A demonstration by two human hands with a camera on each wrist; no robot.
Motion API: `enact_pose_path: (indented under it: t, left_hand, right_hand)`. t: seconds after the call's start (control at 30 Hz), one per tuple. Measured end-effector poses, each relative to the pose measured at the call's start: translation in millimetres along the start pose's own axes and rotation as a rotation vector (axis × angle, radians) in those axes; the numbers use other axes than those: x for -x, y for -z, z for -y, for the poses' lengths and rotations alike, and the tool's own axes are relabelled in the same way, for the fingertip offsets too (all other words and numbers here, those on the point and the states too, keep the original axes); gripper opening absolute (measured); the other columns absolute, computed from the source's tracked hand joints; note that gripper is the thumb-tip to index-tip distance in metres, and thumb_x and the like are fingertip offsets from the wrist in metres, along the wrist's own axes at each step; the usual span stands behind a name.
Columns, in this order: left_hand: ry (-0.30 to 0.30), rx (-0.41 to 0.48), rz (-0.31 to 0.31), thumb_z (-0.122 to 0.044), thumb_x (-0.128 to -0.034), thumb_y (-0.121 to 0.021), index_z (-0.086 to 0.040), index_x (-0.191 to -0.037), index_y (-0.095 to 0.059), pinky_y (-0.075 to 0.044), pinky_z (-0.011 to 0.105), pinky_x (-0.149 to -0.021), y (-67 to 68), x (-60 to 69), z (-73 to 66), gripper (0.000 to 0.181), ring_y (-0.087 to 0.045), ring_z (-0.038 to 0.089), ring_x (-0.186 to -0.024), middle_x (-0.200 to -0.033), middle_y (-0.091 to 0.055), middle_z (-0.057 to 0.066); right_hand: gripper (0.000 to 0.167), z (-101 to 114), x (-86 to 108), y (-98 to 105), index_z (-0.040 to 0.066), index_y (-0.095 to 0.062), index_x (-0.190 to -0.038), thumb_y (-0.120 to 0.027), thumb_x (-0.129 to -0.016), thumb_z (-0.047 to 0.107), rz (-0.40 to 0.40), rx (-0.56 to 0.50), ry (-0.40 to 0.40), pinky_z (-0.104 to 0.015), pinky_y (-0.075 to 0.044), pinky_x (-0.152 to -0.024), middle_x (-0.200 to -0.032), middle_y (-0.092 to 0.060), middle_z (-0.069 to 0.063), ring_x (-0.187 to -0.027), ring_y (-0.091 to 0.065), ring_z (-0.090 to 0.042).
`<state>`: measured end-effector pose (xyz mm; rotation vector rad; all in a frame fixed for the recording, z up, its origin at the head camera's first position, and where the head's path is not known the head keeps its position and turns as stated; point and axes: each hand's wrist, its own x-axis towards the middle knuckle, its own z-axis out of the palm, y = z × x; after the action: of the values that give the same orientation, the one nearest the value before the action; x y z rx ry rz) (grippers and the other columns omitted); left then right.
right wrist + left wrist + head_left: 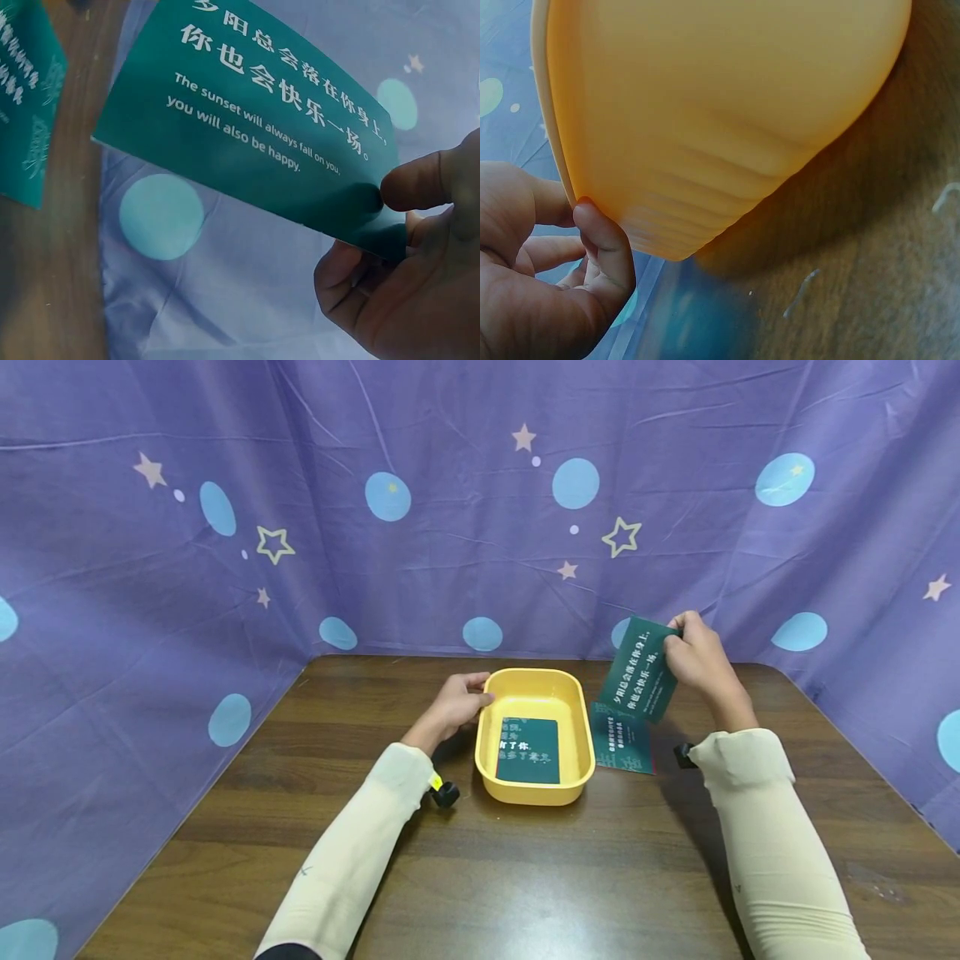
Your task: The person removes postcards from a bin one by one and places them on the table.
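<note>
Right of the yellow tray (534,793), whose rim the left hand (454,702) pinches, likely to steady it, the right hand (703,662) grips a raised green card (637,668) by one end, perhaps leaving its print uncovered.

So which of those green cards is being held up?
The card reading "you will also be happy", pinched in the right hand. One other card lies inside the yellow tray; another card lies on the table beside it.

head view looks down across the surface (547,877) to its far edge; close up, left wrist view shares the yellow tray (705,90), right the raised card (247,150).
</note>
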<state>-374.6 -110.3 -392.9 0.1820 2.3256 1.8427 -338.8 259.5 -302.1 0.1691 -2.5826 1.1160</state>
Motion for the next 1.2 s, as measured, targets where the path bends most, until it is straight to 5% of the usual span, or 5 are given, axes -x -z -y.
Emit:
enact_pose_path:
  t: [0.47, 0.9, 1.07, 1.2]
  left_hand:
    - [-0.007, 0.006, 0.005, -0.002, -0.0994, -0.061, -0.001, -0.154, -0.043, -0.064, 0.036, -0.076, 0.3, 1.7, -0.8, 0.058, -0.069, 0.035, -0.107, -0.135, -0.056, 0.018]
    - [0.001, 0.004, 0.000, -0.003, -0.0996, -0.061, -0.003, -0.154, -0.044, -0.064, 0.033, -0.076, -0.6, 0.8, -0.8, 0.057, -0.069, 0.033, -0.109, -0.134, -0.055, 0.017]
    - [0.006, 0.008, -0.002, -0.003, -0.1000, -0.061, -0.003, -0.154, -0.044, -0.064, 0.034, -0.078, -0.7, 0.2, -0.2, 0.056, -0.068, 0.034, -0.110, -0.134, -0.055, 0.017]
    - [0.008, 0.010, -0.006, -0.003, -0.0997, -0.061, -0.003, -0.154, -0.045, -0.064, 0.033, -0.077, -1.3, 0.3, -0.4, 0.056, -0.068, 0.033, -0.109, -0.133, -0.055, 0.017]
  right_hand:
    - [0.017, -33, -9.0, -20, 0.001, -0.045, -0.103, -0.034, -0.097, 0.011, 0.201, 0.107, 0.004, -0.039, -0.042, -0.075, -0.098, -0.050, -0.019, -0.096, -0.051, -0.036]
    - [0.019, -46, -8.6, -36, -0.001, -0.048, -0.109, -0.040, -0.096, 0.010, 0.360, 0.109, 0.000, -0.037, -0.043, -0.078, -0.107, -0.050, -0.019, -0.101, -0.050, -0.035]
    - [0.035, -49, -8.8, -39, -0.008, -0.051, -0.122, -0.053, -0.092, 0.009, 0.418, 0.154, 0.047, -0.052, -0.046, -0.094, -0.124, -0.052, -0.029, -0.116, -0.047, -0.041]
    - [0.063, -51, -7.7, -42, -0.011, -0.044, -0.140, -0.069, -0.086, 0.011, 0.500, 0.164, 0.050, -0.065, -0.036, -0.108, -0.138, -0.038, -0.035, -0.126, -0.036, -0.045]
